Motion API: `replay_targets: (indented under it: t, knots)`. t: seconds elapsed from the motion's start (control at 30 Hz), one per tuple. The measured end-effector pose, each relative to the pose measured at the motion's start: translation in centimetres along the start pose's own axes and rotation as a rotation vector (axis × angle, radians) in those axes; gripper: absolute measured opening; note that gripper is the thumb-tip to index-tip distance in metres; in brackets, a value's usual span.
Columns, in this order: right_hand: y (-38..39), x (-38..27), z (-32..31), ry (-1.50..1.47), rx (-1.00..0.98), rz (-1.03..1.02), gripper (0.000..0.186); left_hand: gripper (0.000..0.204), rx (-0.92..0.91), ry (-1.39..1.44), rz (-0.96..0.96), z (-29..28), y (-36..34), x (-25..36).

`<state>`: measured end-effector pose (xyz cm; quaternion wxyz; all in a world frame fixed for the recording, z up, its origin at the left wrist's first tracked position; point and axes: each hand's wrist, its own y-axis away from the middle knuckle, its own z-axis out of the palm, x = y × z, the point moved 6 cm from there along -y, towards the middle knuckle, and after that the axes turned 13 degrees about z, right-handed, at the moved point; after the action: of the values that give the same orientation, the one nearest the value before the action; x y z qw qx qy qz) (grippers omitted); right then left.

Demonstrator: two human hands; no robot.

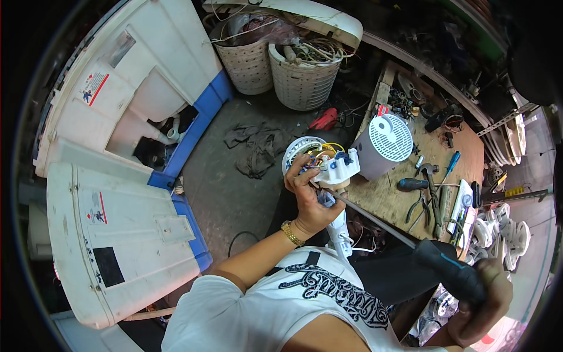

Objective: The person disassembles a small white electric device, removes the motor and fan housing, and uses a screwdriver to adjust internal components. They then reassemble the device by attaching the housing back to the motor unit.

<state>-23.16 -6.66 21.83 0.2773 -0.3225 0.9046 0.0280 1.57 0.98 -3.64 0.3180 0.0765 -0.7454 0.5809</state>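
My left hand [311, 199] is wrapped round a white appliance part [339, 170], perhaps a fan's motor housing, with yellow and other coloured wires bunched beside the fingers. A round white ribbed piece [299, 149] sits just behind it. Below, a white post [339, 237] runs down between my legs. At the lower right my right hand [489, 299] is closed on the thick dark handle of a long screwdriver [381, 226]. Its shaft slants up to the white part beside my left hand; the tip's exact contact is hidden.
A wooden bench [404, 182] at right bears a grey bucket-shaped container with a slotted white top [384, 138], a hammer [434, 193], pliers [420, 211] and screwdrivers. Wire-filled baskets [308, 76] stand behind. White-and-blue appliance shells [126, 234] fill the left. Dark cloth [256, 146] lies on the floor.
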Motion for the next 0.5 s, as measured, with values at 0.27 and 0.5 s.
replay_targets:
  t: [0.27, 0.5]
  knots:
    - [-0.2, -1.7, -0.5, 0.094, 0.137, -0.233, 0.037, 0.078, -0.002, 0.047, -0.001, 0.6, -0.5, 0.0]
    - [-1.1, -1.1, -1.2, 0.132, 0.021, -0.244, 0.047, 0.077, -0.003, 0.039, -0.006, 0.5, -0.5, 0.0]
